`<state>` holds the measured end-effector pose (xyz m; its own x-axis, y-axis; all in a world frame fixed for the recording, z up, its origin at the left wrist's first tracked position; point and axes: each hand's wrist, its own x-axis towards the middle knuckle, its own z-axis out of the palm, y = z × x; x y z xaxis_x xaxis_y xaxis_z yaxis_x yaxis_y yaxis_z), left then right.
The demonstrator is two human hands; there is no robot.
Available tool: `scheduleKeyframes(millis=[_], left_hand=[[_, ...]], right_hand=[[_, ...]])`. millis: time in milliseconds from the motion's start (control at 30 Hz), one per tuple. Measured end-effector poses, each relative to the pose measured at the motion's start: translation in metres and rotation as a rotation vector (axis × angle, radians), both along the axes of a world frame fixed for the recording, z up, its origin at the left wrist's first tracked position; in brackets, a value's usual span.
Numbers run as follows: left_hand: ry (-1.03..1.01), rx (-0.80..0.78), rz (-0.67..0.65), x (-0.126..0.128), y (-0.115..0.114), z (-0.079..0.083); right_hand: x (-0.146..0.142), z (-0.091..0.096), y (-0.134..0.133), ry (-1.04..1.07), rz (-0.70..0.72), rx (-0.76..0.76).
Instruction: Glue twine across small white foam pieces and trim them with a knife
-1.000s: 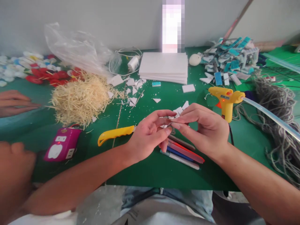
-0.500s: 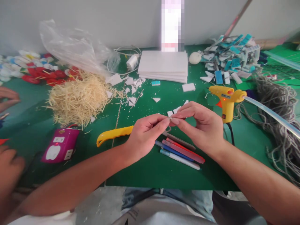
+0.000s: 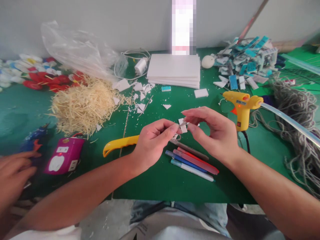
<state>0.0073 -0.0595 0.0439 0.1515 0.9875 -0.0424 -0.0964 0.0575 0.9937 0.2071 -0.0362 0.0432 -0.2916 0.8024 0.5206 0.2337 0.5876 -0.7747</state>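
Observation:
My left hand is closed in a pinch on a small white foam piece held above the green table. My right hand is right beside it with fingers loosely curved and apart, thumb and forefinger on either side of the same piece. Whether the right fingertips touch it is unclear. Under both hands lie several coloured pens and a yellow-handled utility knife.
A yellow hot glue gun stands to the right, next to tangled grey string. Straw pile, pink power strip, white foam sheets, plastic bag, foam scraps. Another person's hand is at the lower left near a blue glue gun.
My right hand has opened and drawn slightly away from the piece, while my left keeps its pinch. The other person's hand at the far left moved down, uncovering a blue glue gun.

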Motion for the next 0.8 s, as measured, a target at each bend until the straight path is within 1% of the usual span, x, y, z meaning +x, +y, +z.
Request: scheduleKeyframes(millis=[133, 267, 400, 533, 800], left_hand=[[-0.080, -0.032, -0.019, 0.0005, -0.0003, -0.0010], [-0.150, -0.109, -0.050, 0.0015, 0.0003, -0.0016], [-0.217, -0.181, -0.076, 0.0014, 0.0017, -0.0008], [-0.249, -0.186, -0.056, 0.0008, 0.0041, -0.0004], [-0.207, -0.181, 0.009, 0.0028, 0.0050, -0.0011]], right_hand=[[0.0020, 0.0002, 0.0026, -0.102, 0.003, 0.088], [0.0028, -0.0016, 0.0046, -0.118, 0.033, 0.159], [0.0017, -0.0043, 0.0047, -0.143, -0.012, 0.214], [0.0001, -0.0069, 0.0060, -0.198, -0.029, 0.302], [-0.0003, -0.0088, 0.0065, -0.281, -0.029, 0.380]])
